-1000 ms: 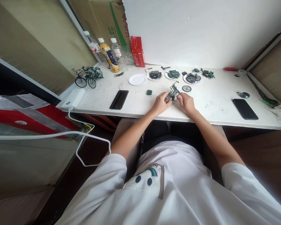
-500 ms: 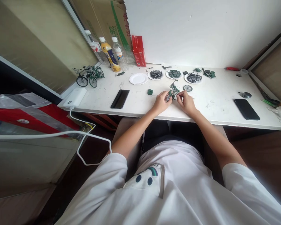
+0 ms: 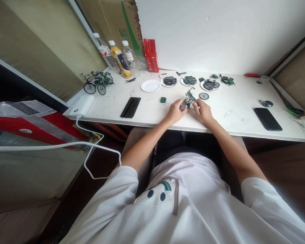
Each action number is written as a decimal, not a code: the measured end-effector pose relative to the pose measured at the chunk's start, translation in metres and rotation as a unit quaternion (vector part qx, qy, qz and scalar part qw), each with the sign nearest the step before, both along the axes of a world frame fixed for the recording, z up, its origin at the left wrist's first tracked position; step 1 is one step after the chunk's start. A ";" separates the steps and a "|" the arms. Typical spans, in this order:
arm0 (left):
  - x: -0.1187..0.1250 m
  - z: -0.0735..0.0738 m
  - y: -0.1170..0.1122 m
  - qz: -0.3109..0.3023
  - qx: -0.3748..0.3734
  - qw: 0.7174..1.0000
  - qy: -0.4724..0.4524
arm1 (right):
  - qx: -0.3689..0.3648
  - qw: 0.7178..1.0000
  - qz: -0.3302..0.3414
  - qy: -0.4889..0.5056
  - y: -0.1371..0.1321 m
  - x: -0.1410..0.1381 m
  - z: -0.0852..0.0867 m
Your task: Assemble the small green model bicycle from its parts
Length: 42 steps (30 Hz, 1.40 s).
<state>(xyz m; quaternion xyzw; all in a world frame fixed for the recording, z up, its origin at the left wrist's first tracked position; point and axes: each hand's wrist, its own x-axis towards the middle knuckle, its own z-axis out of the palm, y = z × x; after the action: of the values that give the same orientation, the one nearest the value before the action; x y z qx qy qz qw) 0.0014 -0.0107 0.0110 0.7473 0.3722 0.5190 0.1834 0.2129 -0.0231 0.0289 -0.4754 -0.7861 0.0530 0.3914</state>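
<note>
A small green model bicycle frame [image 3: 188,99] is held just above the white table [image 3: 231,113], between both hands. My left hand [image 3: 176,112] is closed on its left side. My right hand [image 3: 202,111] pinches it from the right, fingers curled. A loose grey wheel [image 3: 204,96] lies on the table just beyond my right hand. A small green block [image 3: 163,99] sits to the left of my left hand.
Paper plates [image 3: 150,85] with dark parts line the back, beside green loose pieces [image 3: 227,80]. Finished model bicycles [image 3: 96,83], bottles [image 3: 119,61] and a red box [image 3: 151,56] stand at left. Two phones [image 3: 130,106] [image 3: 267,118], a white power bank [image 3: 81,105] and a round knob [image 3: 267,103] lie about.
The hands have stayed in place. My right hand's fingers have shifted slightly on the frame; the frame has barely moved.
</note>
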 end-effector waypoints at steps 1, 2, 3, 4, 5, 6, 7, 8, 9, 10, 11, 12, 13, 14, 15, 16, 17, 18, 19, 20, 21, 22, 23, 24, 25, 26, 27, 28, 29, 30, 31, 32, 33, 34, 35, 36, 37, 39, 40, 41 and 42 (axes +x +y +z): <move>0.000 0.000 0.000 0.001 0.005 1.000 0.002 | -0.008 1.000 0.003 0.001 -0.001 0.000 0.001; 0.000 0.000 0.000 0.003 0.008 1.000 0.003 | -0.015 1.000 0.007 0.003 -0.002 0.000 0.002; 0.000 0.000 0.000 0.005 0.010 1.000 0.005 | -0.019 1.000 0.010 0.006 -0.003 -0.001 0.002; 0.000 -0.001 0.000 0.007 0.010 1.000 0.008 | -0.022 1.000 0.013 0.010 -0.003 -0.001 0.002; 0.000 -0.001 0.001 0.009 0.010 1.000 0.012 | -0.024 1.000 0.015 0.013 -0.003 -0.001 0.002; 0.000 -0.001 0.001 0.010 0.010 1.000 0.015 | -0.026 0.999 0.018 0.016 -0.003 -0.001 0.002; 0.000 -0.001 0.001 0.011 0.009 1.000 0.019 | -0.028 0.999 0.022 0.019 -0.003 -0.001 0.002; 0.000 -0.001 0.001 0.014 0.009 1.000 0.021 | -0.029 0.999 0.027 0.024 -0.003 -0.001 0.001; 0.000 -0.001 0.001 0.015 0.010 1.000 0.023 | -0.029 0.999 0.030 0.028 -0.003 -0.001 0.001; -0.001 -0.001 0.001 0.017 0.012 1.000 0.023 | -0.027 0.999 0.031 0.032 -0.003 -0.001 0.001; -0.001 -0.001 0.001 0.016 0.014 0.999 0.023 | -0.023 0.999 0.030 0.035 -0.003 -0.001 0.001; -0.001 -0.001 0.000 0.015 0.017 0.999 0.023 | -0.019 0.999 0.027 0.036 -0.002 0.000 0.001; -0.001 0.000 0.000 0.013 0.020 0.999 0.024 | -0.014 0.999 0.023 0.034 -0.002 0.000 0.001; -0.001 0.000 -0.001 0.012 0.024 0.999 0.026 | -0.010 0.999 0.018 0.031 -0.001 0.000 0.000; -0.001 0.000 -0.001 0.011 0.027 0.999 0.028 | -0.007 1.000 0.012 0.026 0.000 0.000 0.000; 0.000 0.000 -0.002 0.011 0.029 0.999 0.032 | -0.004 1.000 0.005 0.020 0.000 0.000 0.000; 0.000 0.000 -0.002 0.011 0.030 0.999 0.036 | -0.002 1.000 -0.003 0.014 0.001 0.000 0.000; 0.000 0.000 -0.002 0.012 0.030 0.999 0.041 | -0.001 1.000 -0.009 0.009 0.002 0.000 0.000; 0.000 0.000 -0.002 0.013 0.031 0.998 0.045 | -0.002 1.000 -0.014 0.004 0.002 0.000 0.000; 0.000 0.000 -0.003 0.013 0.031 0.998 0.049 | -0.005 1.000 -0.016 0.000 0.002 0.000 0.000; 0.000 0.000 -0.003 0.014 0.031 0.998 0.052 | -0.009 1.000 -0.015 -0.002 0.002 0.000 0.000; 0.000 0.000 -0.003 0.014 0.031 0.998 0.054 | -0.015 1.000 -0.013 -0.002 0.001 0.000 0.001; 0.000 0.000 -0.003 0.014 0.031 0.998 0.056 | -0.021 1.000 -0.007 0.001 0.000 0.000 0.001; 0.000 0.000 -0.003 0.014 0.030 0.998 0.057 | -0.026 1.000 -0.001 0.005 -0.001 0.000 0.002; 0.000 0.000 -0.003 0.015 0.029 0.998 0.058 | -0.029 1.000 0.005 0.009 -0.002 0.000 0.002; 0.000 0.000 -0.003 0.016 0.027 0.998 0.060 | -0.030 0.999 0.010 0.014 -0.003 0.000 0.003; 0.000 0.000 -0.003 0.017 0.026 0.998 0.061 | -0.031 0.999 0.014 0.019 -0.003 0.000 0.003; 0.000 0.001 -0.003 0.019 0.026 0.998 0.061 | -0.031 0.999 0.017 0.022 -0.003 0.000 0.002; 0.000 0.001 -0.003 0.020 0.025 0.998 0.061 | -0.032 0.999 0.019 0.025 -0.003 0.000 0.002; 0.000 0.001 -0.003 0.020 0.025 0.998 0.060 | -0.034 0.999 0.021 0.028 -0.003 0.000 0.001; 0.000 0.001 -0.003 0.019 0.025 0.998 0.059 | -0.036 0.999 0.022 0.030 -0.002 0.000 0.001; 0.000 0.002 -0.003 0.019 0.025 0.998 0.057 | -0.037 0.999 0.024 0.031 -0.002 0.000 0.000; 0.000 0.002 -0.003 0.019 0.025 0.998 0.056 | -0.036 0.999 0.024 0.030 -0.001 0.000 0.000; 0.000 0.002 -0.003 0.019 0.024 0.998 0.054 | -0.034 0.999 0.024 0.028 -0.001 0.000 -0.001; 0.000 0.002 -0.003 0.019 0.024 0.998 0.053 | -0.031 0.999 0.023 0.024 -0.001 0.000 -0.001; 0.000 0.002 -0.003 0.019 0.024 0.998 0.052 | -0.027 0.999 0.022 0.020 -0.001 0.000 0.000; 0.000 0.002 -0.003 0.019 0.024 0.998 0.052 | -0.023 0.999 0.020 0.016 -0.001 0.000 0.000; 0.000 0.003 -0.003 0.020 0.023 0.998 0.052 | -0.015 1.000 0.014 0.011 -0.001 0.000 0.001; 0.000 0.003 -0.003 0.021 0.022 0.998 0.052 | -0.013 1.000 0.011 0.010 -0.001 0.000 0.001; 0.000 0.003 -0.004 0.022 0.021 0.998 0.052 | -0.010 1.000 0.009 0.009 0.000 0.000 0.002; 0.000 0.003 -0.004 0.022 0.020 0.998 0.053 | -0.009 1.000 0.007 0.008 0.000 0.000 0.002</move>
<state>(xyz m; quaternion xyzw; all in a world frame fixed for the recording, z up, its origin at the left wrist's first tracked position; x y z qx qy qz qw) 0.0013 -0.0145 0.0139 0.7686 0.3877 0.4900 0.1371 0.2131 -0.0234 0.0307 -0.4726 -0.7860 0.0664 0.3930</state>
